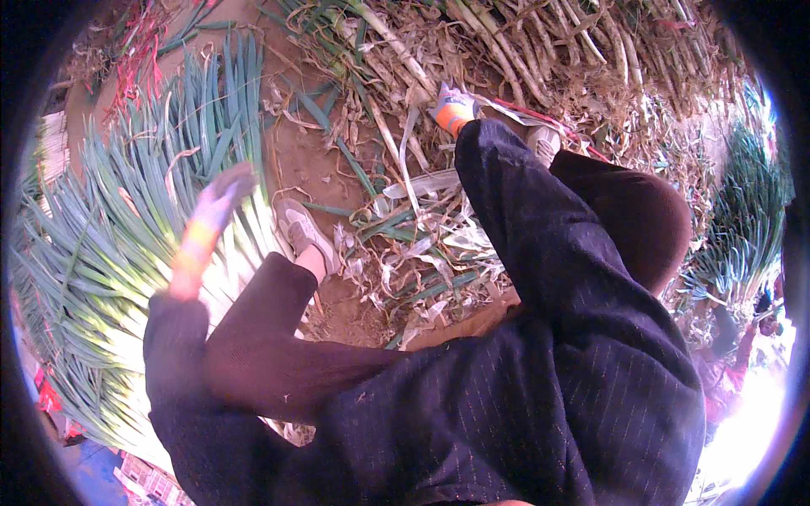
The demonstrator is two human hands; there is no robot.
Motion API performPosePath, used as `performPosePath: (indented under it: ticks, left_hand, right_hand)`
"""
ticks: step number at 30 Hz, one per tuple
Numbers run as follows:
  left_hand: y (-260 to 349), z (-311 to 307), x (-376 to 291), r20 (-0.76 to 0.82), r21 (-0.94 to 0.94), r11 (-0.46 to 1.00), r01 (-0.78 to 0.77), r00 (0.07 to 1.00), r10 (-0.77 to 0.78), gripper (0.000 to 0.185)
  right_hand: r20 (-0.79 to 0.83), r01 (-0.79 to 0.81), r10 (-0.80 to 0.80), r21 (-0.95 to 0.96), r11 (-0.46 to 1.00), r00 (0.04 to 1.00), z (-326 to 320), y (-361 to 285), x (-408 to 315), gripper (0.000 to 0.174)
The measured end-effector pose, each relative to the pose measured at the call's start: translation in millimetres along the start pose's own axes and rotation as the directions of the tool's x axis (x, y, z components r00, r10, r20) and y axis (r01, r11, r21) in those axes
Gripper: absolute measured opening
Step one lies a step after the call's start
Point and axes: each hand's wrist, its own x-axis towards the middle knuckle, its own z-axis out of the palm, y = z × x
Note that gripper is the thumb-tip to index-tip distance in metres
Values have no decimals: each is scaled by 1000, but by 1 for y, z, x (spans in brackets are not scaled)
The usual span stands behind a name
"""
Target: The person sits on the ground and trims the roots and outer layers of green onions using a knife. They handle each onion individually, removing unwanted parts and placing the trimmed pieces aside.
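My left hand (218, 205), in a grey and orange work glove, is blurred above the white stalks and green leaves of a broad heap of long green onions (149, 209). Whether it holds anything cannot be made out. Reaching forward, my right hand (454, 109), gloved alike, is at the near edge of a pile of untrimmed, dry-skinned green onions (506, 57). Its fingers are at the lower end of a pale stalk (402, 50); their grip is unclear. Red and white strips (538, 120) lie just right of this hand.
Stripped leaves and husks (424, 253) litter the soil between my shoes (310, 234). Red ties (136, 69) lie at the upper left. More green onions (743, 215) stand at the far right, with another person (724, 373) below them.
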Motion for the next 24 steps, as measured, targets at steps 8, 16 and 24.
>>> performPosePath:
  ticks: [8,16,24]
  left_hand:
    - [-21,177,200,-51,-647,738,192,955,-293,43]
    - [-48,170,158,-225,-829,558,35,892,-391,21]
    - [-65,172,142,-148,-801,590,103,920,-362,28]
  right_hand:
    - [-12,353,-379,399,847,925,2,-70,-98,44]
    - [38,394,-489,539,744,871,6,-55,-90,50]
    - [274,122,-269,455,882,923,75,-44,-99,62]
